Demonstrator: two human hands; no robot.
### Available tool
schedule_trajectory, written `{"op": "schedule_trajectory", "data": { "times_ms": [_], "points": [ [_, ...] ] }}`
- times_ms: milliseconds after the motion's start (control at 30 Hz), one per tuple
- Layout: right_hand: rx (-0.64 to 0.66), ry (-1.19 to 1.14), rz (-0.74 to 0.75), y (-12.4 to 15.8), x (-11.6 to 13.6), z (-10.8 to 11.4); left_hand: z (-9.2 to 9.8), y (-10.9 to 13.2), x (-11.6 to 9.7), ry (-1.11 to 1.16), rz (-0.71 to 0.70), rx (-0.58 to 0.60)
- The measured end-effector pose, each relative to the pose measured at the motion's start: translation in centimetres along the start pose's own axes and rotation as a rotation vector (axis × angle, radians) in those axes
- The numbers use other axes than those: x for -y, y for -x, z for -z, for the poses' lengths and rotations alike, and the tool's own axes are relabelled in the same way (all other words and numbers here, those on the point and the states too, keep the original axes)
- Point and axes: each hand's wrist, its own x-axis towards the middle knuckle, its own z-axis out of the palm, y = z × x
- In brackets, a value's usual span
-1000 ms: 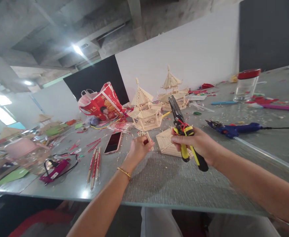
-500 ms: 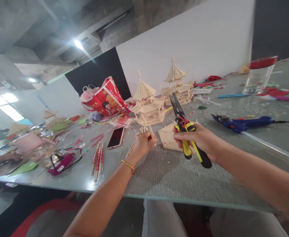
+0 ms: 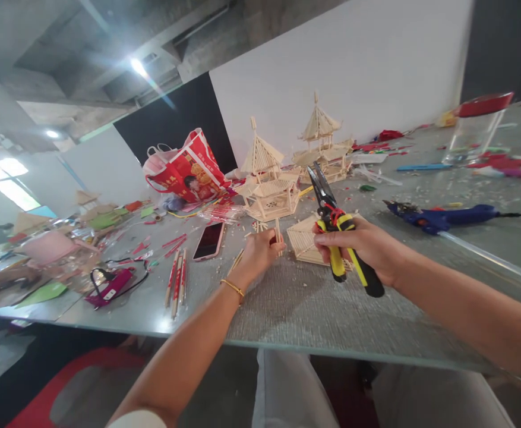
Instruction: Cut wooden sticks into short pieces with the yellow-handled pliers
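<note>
Gripping cutters (image 3: 331,220), right hand (image 3: 367,246); left hand (image 3: 260,252) pinches stick (image 3: 277,230) before pavilion model (image 3: 267,187).

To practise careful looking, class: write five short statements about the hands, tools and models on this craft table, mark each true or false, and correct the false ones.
1. The right hand grips yellow-and-black cutters. True.
2. The left hand holds the phone. False: it pinches a thin wooden stick; the phone lies flat on the table.
3. The blue glue gun lies on the table, untouched. True.
4. The jar has a green lid. False: red.
5. Two stick pavilion models stand behind the hands. True.
</note>
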Motion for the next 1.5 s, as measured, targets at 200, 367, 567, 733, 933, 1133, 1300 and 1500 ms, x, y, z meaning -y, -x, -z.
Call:
{"op": "schedule_trajectory", "data": {
  "times_ms": [200, 367, 567, 733, 933, 1133, 1300, 1500],
  "points": [
    [0.026, -0.014, 0.008, 0.1, 0.0, 0.1, -0.3, -0.1, -0.1, -0.013, -0.010, -0.015],
    [0.031, -0.062, 0.003, 0.0, 0.1, 0.3, -0.1, 0.0, -0.3, -0.014, 0.017, 0.013],
    [0.002, -0.047, -0.010, 0.0, 0.1, 0.2, 0.1, 0.1, -0.1, 0.068, 0.024, 0.022],
    [0.007, -0.058, -0.004, 0.1, 0.2, 0.2, 1.2, 0.2, -0.8, 0.742, 0.245, 0.151],
    [0.045, -0.035, -0.003, 0.5, 0.4, 0.1, 2.4, 0.8, -1.1, 1.023, 0.349, 0.246],
    [0.032, -0.037, -0.001, 0.5, 0.3, -0.1, 2.3, 1.2, -1.0, 1.020, 0.311, 0.342],
    [0.004, 0.044, 0.046, 0.6, 0.2, -0.1, 2.3, 1.3, -0.8, 1.010, 0.266, 0.383],
    [-0.030, 0.214, 0.127, 0.4, -0.2, -0.1, 2.0, 1.3, -0.6, 0.786, 0.187, 0.331]
  ]
}}
